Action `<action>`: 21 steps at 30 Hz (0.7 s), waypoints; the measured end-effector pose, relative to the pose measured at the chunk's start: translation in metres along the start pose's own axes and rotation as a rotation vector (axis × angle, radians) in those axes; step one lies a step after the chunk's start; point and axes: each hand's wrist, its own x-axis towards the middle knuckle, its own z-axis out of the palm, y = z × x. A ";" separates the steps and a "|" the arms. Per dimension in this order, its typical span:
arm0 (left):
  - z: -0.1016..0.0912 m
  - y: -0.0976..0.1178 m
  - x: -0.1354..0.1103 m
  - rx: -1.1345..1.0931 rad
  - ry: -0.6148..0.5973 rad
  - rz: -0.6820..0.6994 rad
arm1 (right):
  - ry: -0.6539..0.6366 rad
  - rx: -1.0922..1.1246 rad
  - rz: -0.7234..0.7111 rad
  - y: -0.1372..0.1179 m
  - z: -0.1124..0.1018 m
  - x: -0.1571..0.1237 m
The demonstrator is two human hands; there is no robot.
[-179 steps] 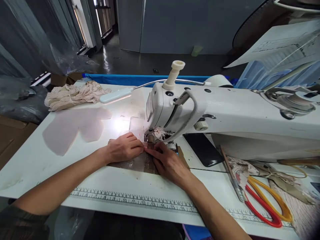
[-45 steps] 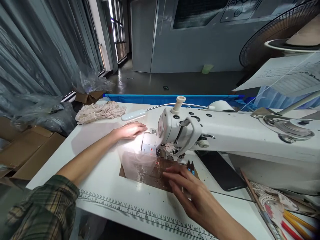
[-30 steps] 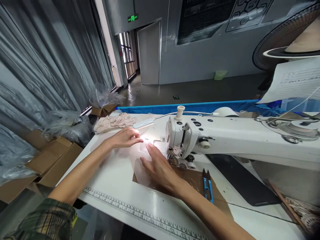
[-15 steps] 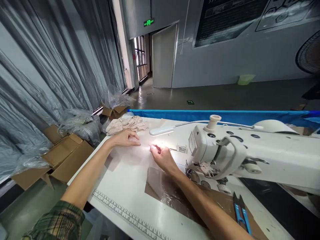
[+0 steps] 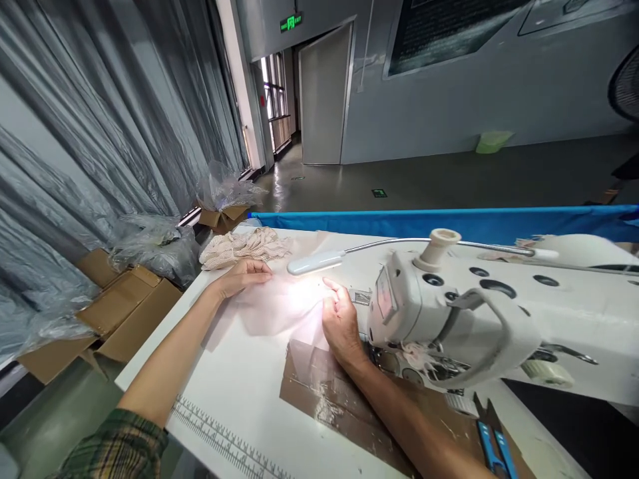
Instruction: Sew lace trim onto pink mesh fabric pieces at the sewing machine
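Note:
A thin, pale, sheer fabric piece [image 5: 272, 311] lies on the white table [image 5: 239, 392] under the lamp's glare. My left hand [image 5: 243, 275] rests on its far left edge, fingers curled down on the cloth. My right hand [image 5: 340, 322] grips the fabric's right side, fingers closed on it, just left of the white sewing machine [image 5: 479, 319]. A brown taped patch [image 5: 324, 392] covers the table below my right wrist.
A slim gooseneck lamp [image 5: 315, 262] shines over the fabric. A pile of cream lace [image 5: 242, 245] sits at the table's far left corner. Blue thread snips [image 5: 492, 451] lie at the lower right. Cardboard boxes [image 5: 120, 313] and plastic bags stand on the floor to the left.
My right hand left the needle area and moved left to the sheer fabric, closing on it. My left hand stayed at the fabric's far edge. The view swung left.

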 end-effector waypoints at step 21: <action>0.022 0.021 -0.014 0.448 -0.022 0.038 | -0.064 0.015 0.083 -0.016 -0.001 -0.012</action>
